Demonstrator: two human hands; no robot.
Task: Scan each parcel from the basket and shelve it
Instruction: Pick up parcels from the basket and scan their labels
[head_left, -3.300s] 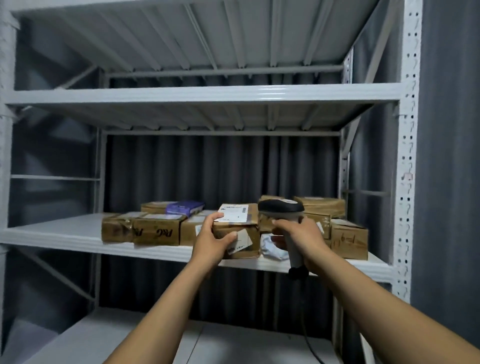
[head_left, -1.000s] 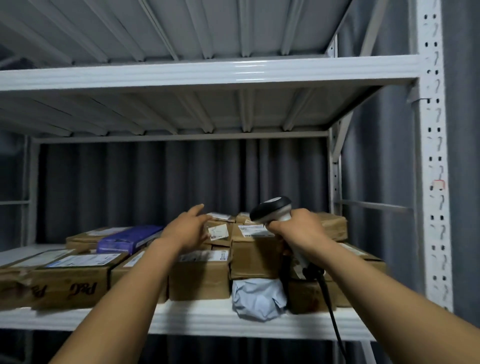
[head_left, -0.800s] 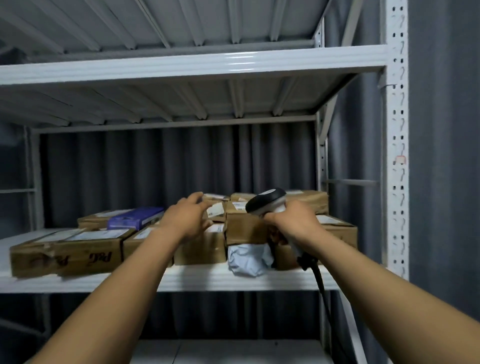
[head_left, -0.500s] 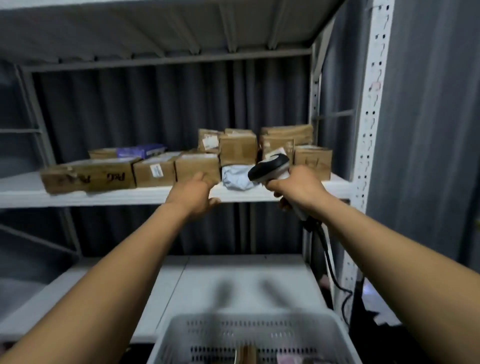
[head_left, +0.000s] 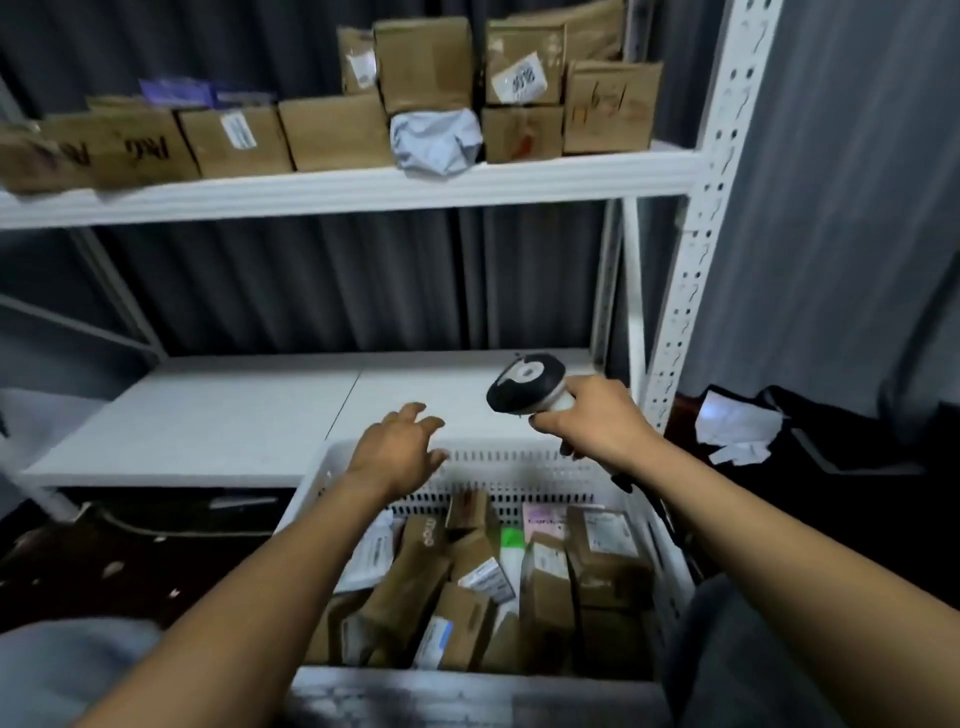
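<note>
Over the far rim of the basket (head_left: 519, 464) I have the left hand (head_left: 400, 449) hanging with its fingers spread and loose, holding nothing. It is above the parcels (head_left: 467, 571), not yet on any of them. The right hand (head_left: 597, 421) is wrapped round the grip of the scanner (head_left: 527, 382), which sits above the basket's far right corner with its head tipped forward and its cable trailing down past the wrist.

I judge the job to be partly done. The upper shelf (head_left: 363, 189) carries a row of cardboard boxes (head_left: 332, 130), a crumpled grey poly bag (head_left: 434, 137) at its front edge, and a few more boxes stacked two high toward the right upright. Those look shelved already. The lower shelf (head_left: 234, 410) behind the basket shows only its white surface from where I look.

Plenty is left. The basket holds a jumble of brown boxes and flat packets, some on end, several with white labels facing up, packed close against one another. I cannot count them, since the ones underneath are hidden. As I read it, the step in hand is picking the next parcel, with its scan and its shelving to follow.
</note>
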